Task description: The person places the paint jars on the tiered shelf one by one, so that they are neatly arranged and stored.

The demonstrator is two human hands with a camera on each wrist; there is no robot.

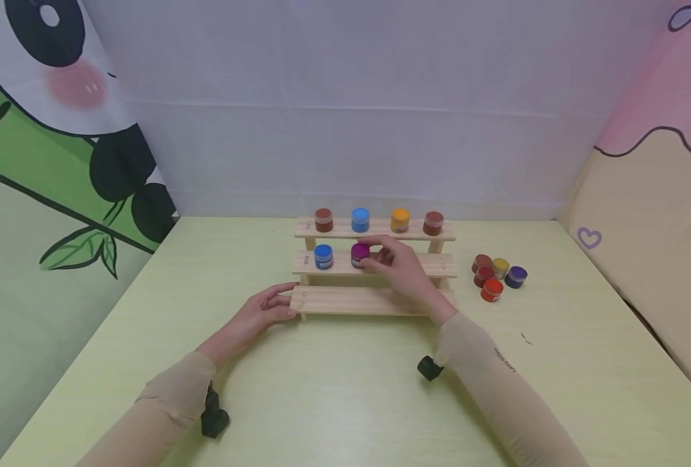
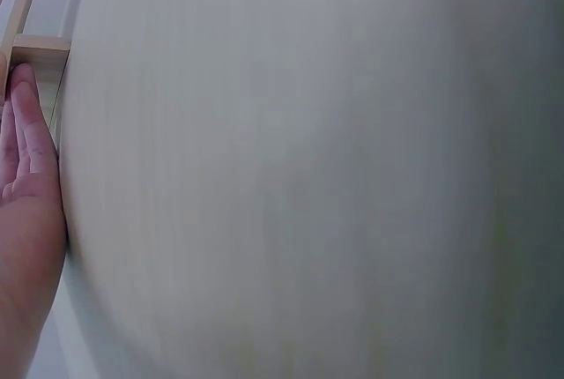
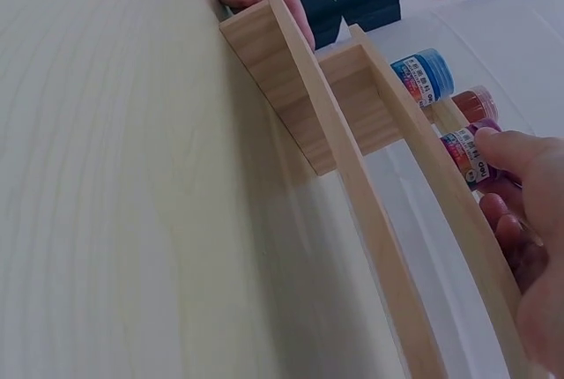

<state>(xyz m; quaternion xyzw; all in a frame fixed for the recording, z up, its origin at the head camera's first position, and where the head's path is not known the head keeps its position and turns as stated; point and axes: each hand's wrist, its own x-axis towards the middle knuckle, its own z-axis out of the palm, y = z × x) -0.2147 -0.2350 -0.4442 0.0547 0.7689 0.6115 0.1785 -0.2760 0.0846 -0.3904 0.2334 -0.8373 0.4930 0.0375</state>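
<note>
A three-tier wooden rack (image 1: 351,301) stands on the table. My right hand (image 1: 400,266) pinches a purple paint jar (image 1: 358,255) between thumb and fingers at the middle tier. In the right wrist view the purple jar (image 3: 470,154) is upright relative to the shelf, right at its board. Left of it on the same tier sits a blue paint jar (image 1: 324,257). My left hand (image 1: 263,310) holds the left end of the lowest tier, thumb at the front edge and forefinger behind. In the left wrist view, that hand (image 2: 31,194) shows its fingers fairly straight beside the rack's end.
Along the top tier stand a brown jar (image 1: 324,220), a light blue jar (image 1: 360,220), a yellow-orange jar (image 1: 400,220) and a reddish-brown jar (image 1: 433,224). Several more jars, among them a red one (image 1: 492,290) and a dark violet one (image 1: 516,277), cluster right of the rack.
</note>
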